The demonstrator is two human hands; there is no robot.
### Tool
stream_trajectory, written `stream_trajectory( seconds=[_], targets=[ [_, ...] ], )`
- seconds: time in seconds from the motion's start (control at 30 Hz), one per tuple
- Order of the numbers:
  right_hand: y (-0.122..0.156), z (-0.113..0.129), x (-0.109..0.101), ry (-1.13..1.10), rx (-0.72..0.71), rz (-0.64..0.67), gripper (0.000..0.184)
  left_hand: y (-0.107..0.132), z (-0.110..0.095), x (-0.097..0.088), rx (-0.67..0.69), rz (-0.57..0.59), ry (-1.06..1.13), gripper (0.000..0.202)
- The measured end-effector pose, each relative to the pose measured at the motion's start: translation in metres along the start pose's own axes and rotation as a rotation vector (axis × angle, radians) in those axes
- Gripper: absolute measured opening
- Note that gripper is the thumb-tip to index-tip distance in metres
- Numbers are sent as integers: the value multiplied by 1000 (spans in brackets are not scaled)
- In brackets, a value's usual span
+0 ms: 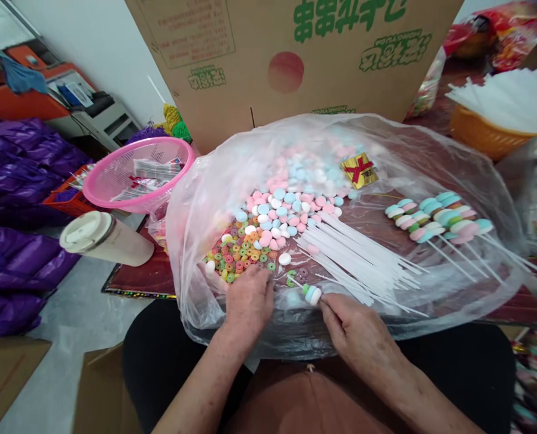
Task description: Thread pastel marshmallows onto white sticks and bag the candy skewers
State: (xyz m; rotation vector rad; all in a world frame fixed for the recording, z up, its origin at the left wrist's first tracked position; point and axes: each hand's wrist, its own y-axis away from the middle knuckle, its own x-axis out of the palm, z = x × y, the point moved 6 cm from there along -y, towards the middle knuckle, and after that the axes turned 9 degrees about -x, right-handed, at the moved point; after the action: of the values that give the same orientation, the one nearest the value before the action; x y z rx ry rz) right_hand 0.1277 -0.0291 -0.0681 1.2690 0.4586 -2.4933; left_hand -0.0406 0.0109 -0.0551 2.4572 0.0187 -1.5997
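Note:
My right hand [356, 328] pinches a thin white stick with a few pastel candies [312, 294] threaded on its tip. My left hand [249, 299] rests knuckles-up at the near edge of a heap of small coloured ring candies [241, 250], fingers curled down onto them; whether they hold one is hidden. Behind the rings lies a pile of pink, blue and white round candies [281, 214]. A bundle of bare white sticks [358, 256] lies right of the hands. Several finished candy skewers [435, 220] lie further right. Everything sits on a clear plastic sheet [191, 205].
A large cardboard box [295, 54] stands behind the sheet. A pink mesh basket [137, 175] and a lidded cup lying on its side [103, 238] are at the left. An orange basket of white sticks [498, 120] is at the right. Purple bags [15, 181] fill the far left.

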Motion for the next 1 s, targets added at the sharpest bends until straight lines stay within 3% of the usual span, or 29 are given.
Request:
stream_trajectory(
  seconds=[0.07, 0.2, 0.33, 0.57, 0.73, 0.8, 0.87, 0.93, 1.0],
  targets=[
    [0, 5, 1, 4, -17, 1, 25, 2, 10, 2, -126, -14, 356, 11],
    [-5, 12, 6, 27, -38, 36, 23, 11, 17, 15, -395, 105, 1070, 15],
    [-7, 16, 5, 44, -55, 2, 23, 16, 11, 18, -501, 108, 1306, 20],
    [-7, 15, 1, 63, -46, -4, 24, 14, 4, 21, -471, 170, 1332, 21],
    [-8, 22, 0, 162, -68, -94, 27, 22, 0, 28, -531, 86, 1366, 21],
    [-8, 22, 0, 185, -73, -118, 27, 25, -5, 29, -465, 69, 1299, 17],
    [-9, 16, -1, 141, -78, -134, 27, 24, -13, 26, -316, 92, 1167, 15],
    [-15, 4, -8, 36, -72, -162, 25, 16, -19, 19, -167, 113, 995, 18],
    [-27, -13, -21, -28, -41, -213, 21, 2, -18, 9, -96, 59, 775, 23]
  ],
)
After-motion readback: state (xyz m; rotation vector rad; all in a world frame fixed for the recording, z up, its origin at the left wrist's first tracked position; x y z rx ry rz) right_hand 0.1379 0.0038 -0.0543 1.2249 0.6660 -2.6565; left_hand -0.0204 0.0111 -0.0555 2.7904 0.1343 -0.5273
